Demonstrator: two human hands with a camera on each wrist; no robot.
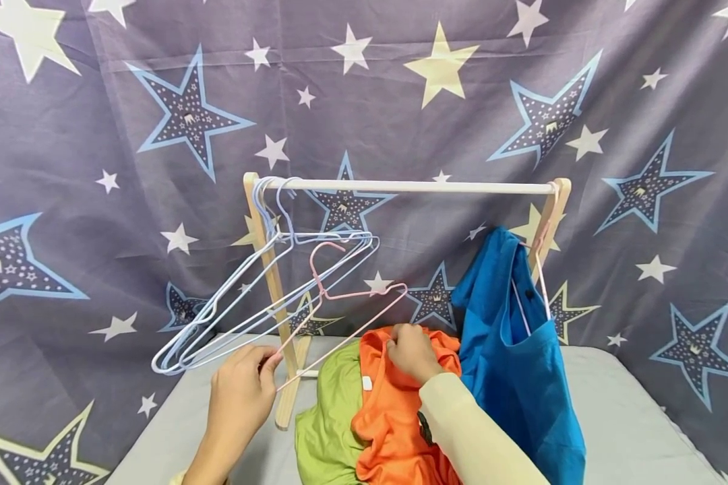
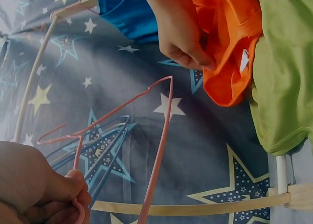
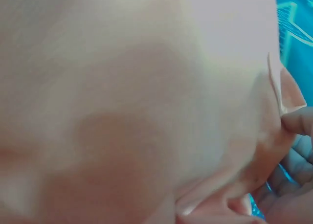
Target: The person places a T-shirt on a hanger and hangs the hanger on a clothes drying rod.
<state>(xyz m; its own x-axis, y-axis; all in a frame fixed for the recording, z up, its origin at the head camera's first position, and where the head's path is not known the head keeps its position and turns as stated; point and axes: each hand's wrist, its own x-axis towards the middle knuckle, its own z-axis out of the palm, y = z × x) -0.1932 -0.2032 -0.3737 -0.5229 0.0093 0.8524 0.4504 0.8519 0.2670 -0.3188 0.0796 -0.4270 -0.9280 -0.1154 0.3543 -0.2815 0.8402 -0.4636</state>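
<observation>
My left hand pinches one end of a pink hanger, whose hook points up. In the left wrist view the same hanger stretches away from the thumb and fingers. My right hand grips the upper edge of an orange shirt, which has a small white tag near its neckline. From the left wrist side, that right hand has thumb and fingertips on the orange cloth. Washed-out cloth fills most of the right wrist view, with fingers pinching its edge at the right.
A wooden rack with a white rail stands behind. Several pale blue hangers hang at its left end. A blue shirt hangs on a pink hanger at the right. A green garment lies beside the orange shirt on the grey surface.
</observation>
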